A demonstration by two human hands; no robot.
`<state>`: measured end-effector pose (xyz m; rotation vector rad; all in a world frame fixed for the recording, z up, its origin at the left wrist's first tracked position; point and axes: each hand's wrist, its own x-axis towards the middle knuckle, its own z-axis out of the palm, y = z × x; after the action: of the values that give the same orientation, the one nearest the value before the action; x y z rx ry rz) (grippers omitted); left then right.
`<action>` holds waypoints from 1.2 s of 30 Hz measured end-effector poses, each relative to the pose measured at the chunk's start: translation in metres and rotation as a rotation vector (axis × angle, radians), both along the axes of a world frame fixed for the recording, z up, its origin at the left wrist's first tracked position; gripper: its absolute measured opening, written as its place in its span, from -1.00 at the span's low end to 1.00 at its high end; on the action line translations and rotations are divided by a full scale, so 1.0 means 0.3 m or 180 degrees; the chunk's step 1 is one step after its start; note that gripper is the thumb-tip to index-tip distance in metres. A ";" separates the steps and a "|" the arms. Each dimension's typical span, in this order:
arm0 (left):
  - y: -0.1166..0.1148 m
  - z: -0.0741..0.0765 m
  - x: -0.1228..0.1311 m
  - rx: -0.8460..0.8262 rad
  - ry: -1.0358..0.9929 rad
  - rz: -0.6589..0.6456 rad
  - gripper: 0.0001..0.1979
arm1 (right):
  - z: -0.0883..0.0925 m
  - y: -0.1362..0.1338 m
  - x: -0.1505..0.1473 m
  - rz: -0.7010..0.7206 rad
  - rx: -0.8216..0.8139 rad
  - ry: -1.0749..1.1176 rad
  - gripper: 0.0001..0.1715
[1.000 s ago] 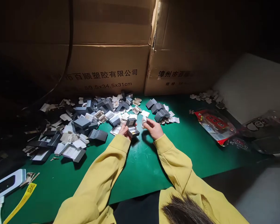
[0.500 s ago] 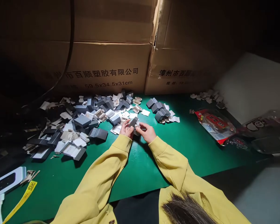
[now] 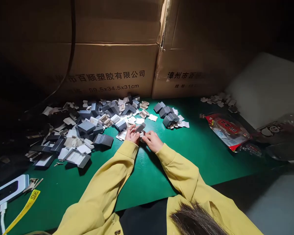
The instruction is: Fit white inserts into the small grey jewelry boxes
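Note:
My left hand [image 3: 131, 133] and my right hand [image 3: 152, 141] meet over the green mat [image 3: 147, 173], both gripping one small grey box [image 3: 140, 128] with a white insert showing at its lower edge. The box is tilted, its lid edge pointing up and right. A big heap of loose grey boxes and white inserts [image 3: 88, 127] lies just left of my hands. A small cluster of shut grey boxes [image 3: 167, 114] sits a little beyond my right hand. Yellow sleeves cover both arms.
Two large cardboard cartons [image 3: 112, 65] stand along the back of the mat. A red snack packet [image 3: 226, 129] and clear bags lie at the right, near a white board [image 3: 267, 88]. A white device with a cable [image 3: 7, 192] and a yellow tag [image 3: 24, 209] lie at the front left.
My right hand, which held a white insert apart from the box, has come left to the box. Both hands now press together on it, and the box has tipped up.

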<state>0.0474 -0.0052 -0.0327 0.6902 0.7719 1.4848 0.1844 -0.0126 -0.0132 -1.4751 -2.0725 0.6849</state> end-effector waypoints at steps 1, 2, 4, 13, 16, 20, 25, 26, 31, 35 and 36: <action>0.001 -0.001 -0.002 -0.0016 0.0018 0.0008 -0.41 | 0.004 -0.011 -0.010 -0.0052 0.0109 -0.0166 -0.66; 0.002 -0.001 -0.005 -0.0030 0.0037 0.0016 -0.40 | 0.010 -0.022 -0.020 -0.0094 0.0184 -0.0337 -0.63; 0.003 -0.003 -0.010 -0.0047 0.0073 0.0011 -0.39 | 0.025 -0.044 -0.039 -0.0105 0.0233 -0.0659 -0.58; 0.000 0.000 -0.027 -0.0029 0.0059 -0.0084 -0.45 | 0.061 -0.042 -0.038 0.0020 0.0058 -0.0591 -0.55; 0.000 0.002 -0.028 -0.0053 -0.0008 -0.0176 -0.47 | 0.053 -0.012 -0.017 -0.0268 -0.0063 0.0187 -0.58; 0.000 0.003 -0.022 -0.0025 -0.0044 -0.0241 -0.44 | 0.047 -0.002 -0.021 -0.0726 -0.0413 0.1367 -0.48; 0.002 0.006 -0.018 0.0000 -0.0100 -0.0251 -0.43 | 0.057 -0.018 -0.042 -0.0780 -0.0434 0.2086 -0.63; 0.002 0.005 -0.019 -0.0016 -0.0102 -0.0264 -0.43 | 0.060 -0.020 -0.043 -0.0789 -0.0399 0.2135 -0.66; 0.003 -0.003 -0.028 -0.0061 -0.0103 -0.0360 -0.45 | 0.071 -0.022 -0.037 -0.0883 -0.0176 0.1973 -0.71; 0.005 -0.013 -0.030 -0.0062 -0.0052 -0.0468 -0.42 | 0.068 -0.015 -0.029 -0.0728 0.0114 0.1637 -0.76; 0.006 -0.014 -0.029 -0.0052 -0.0042 -0.0499 -0.41 | 0.067 -0.014 -0.027 -0.0675 0.0147 0.1526 -0.76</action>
<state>0.0386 -0.0034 -0.0371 0.7117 0.7029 1.3384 0.1762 -0.0167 0.0068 -1.3229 -1.5369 0.8065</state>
